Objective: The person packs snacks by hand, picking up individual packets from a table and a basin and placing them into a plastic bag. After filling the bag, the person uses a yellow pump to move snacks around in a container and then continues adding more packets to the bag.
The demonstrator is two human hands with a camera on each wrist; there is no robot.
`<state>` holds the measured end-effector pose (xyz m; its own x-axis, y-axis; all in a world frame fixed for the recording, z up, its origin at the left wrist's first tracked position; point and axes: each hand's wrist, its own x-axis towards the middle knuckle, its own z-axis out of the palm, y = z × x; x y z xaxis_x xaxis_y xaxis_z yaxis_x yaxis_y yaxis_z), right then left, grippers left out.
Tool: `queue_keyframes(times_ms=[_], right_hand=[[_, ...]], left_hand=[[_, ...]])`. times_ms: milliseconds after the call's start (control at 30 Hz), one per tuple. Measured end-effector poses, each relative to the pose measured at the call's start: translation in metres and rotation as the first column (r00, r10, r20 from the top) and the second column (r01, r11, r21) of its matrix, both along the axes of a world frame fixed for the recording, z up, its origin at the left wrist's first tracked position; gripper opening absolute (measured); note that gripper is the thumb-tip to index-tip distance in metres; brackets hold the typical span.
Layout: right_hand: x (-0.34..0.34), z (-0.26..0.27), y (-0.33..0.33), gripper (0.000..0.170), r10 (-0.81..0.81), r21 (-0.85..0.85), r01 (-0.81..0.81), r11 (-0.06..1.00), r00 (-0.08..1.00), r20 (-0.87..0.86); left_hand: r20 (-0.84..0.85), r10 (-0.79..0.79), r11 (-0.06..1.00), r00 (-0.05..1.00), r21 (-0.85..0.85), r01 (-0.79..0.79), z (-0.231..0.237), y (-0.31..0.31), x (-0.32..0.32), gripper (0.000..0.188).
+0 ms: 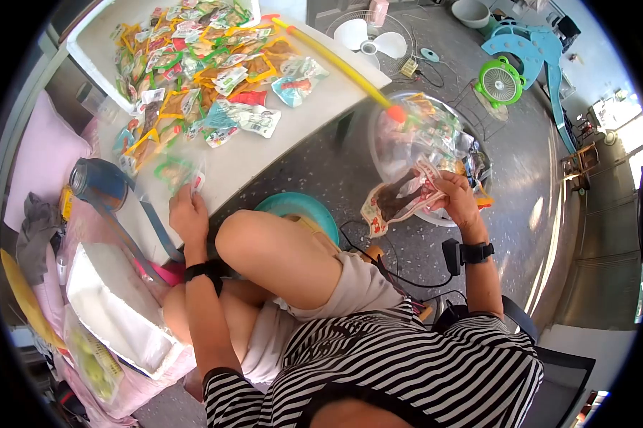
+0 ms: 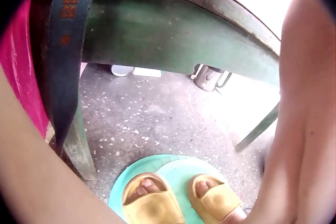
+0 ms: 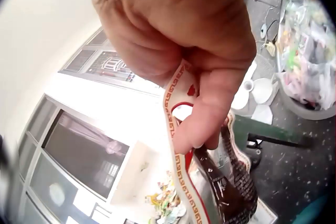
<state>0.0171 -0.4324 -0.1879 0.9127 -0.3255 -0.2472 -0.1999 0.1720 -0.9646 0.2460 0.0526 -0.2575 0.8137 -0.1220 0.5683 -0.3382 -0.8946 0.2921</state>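
In the head view my right hand (image 1: pixel 458 198) pinches a plastic food packet (image 1: pixel 396 201) with a red-and-white patterned border. Its clear and dark brown middle shows in the right wrist view, where the bent fingers (image 3: pixel 202 113) hold its upper edge. My left hand (image 1: pixel 189 220) is at the table's near edge, its fingertips gripping a small clear packet (image 1: pixel 175 173) with green and a white-red label, blurred. A heap of small snack packets (image 1: pixel 193 71) covers the far part of the white table (image 1: pixel 264 167). In the left wrist view the left fingers are out of sight.
A tub (image 1: pixel 376 153) full of plastic packets stands right of the table. Over the table's corner juts a yellow stick (image 1: pixel 343 65) with orange ends. Dark straps (image 1: pixel 161 232) hang by a blue jar (image 1: pixel 86 178). Below, sandalled feet rest on a turquoise basin (image 1: pixel 321 207). Fans (image 1: pixel 502 82) stand beyond.
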Motion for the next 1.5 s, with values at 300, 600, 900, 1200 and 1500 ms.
queue_keyframes(times_ms=[300,600,900,1200,1500], right_hand=[[0.081,-0.096,-0.105,0.026,-0.532,0.132,0.523,0.842,0.766,0.360],[0.127,-0.238,-0.081,0.035,0.186,-0.422,-0.062,0.905,0.948,0.259],[0.057,-0.146,0.019,0.033,0.129,-0.030,-0.147,0.989,0.933,-0.335],[0.161,-0.011,0.132,0.030,0.411,-0.434,-0.416,0.799,0.905,-0.110],[0.298,-0.054,0.207,0.057,0.590,-0.924,0.380,0.053,0.734,0.336]], left_hand=[[-0.023,0.001,1.000,1.000,0.016,0.000,0.004,-0.002,-0.002,0.024],[0.043,-0.051,0.999,0.998,-0.015,0.052,0.003,-0.001,-0.002,0.024],[0.003,-0.021,1.000,1.000,-0.014,0.021,-0.001,0.002,0.001,0.024],[0.003,0.001,1.000,1.000,-0.007,-0.001,0.028,-0.005,-0.013,0.008],[-0.047,-0.023,0.998,0.999,-0.053,0.021,0.027,-0.004,-0.015,0.006]])
